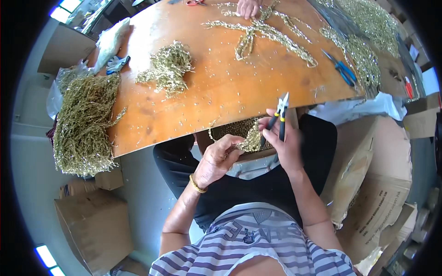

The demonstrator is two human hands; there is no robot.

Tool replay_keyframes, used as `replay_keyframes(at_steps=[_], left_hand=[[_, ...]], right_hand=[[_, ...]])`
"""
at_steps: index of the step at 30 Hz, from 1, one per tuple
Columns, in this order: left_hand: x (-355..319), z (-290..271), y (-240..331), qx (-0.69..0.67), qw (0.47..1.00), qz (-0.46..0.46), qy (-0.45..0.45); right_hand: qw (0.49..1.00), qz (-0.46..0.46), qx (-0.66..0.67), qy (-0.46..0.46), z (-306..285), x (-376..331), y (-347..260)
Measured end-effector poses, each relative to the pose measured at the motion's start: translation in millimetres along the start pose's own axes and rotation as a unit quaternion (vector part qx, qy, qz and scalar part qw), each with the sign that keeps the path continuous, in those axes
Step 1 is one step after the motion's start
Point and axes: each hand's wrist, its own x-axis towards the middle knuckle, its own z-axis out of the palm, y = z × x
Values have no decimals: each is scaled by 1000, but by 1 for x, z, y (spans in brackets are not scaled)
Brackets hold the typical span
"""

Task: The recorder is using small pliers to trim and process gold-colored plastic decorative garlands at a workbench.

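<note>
The left hand (220, 155) grips a bunch of gold strands (251, 141), located just off the near edge of the worktop (221, 96). The right hand (290, 146) holds cutters (282, 108) with black-and-yellow handles; their tips point toward the worktop. Blue-handled pliers (343, 71) lie on the worktop's right side. A large gold bundle (85, 122) overhangs the worktop's left end.

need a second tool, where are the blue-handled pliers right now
In the head view, the blue-handled pliers lie toward the right of the wooden tabletop, just left of a pile of gold strands.
</note>
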Motion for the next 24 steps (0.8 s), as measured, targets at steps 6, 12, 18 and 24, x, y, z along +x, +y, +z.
replay_keyframes(at_steps=[6, 12, 18, 24], left_hand=[[-8, 6, -15, -10, 995, 96, -17], [-11, 7, -16, 13, 993, 115, -17], [-12, 5, -19, -94, 988, -5, -126], [-10, 34, -31, -304, 946, -111, -22]], right_hand=[[988, 126, 90, 26, -5, -3, 16], [974, 109, 196, -21, -12, -11, 24], [999, 11, 53, -5, -1, -12, 19], [993, -40, -104, -36, 16, -22, 18]])
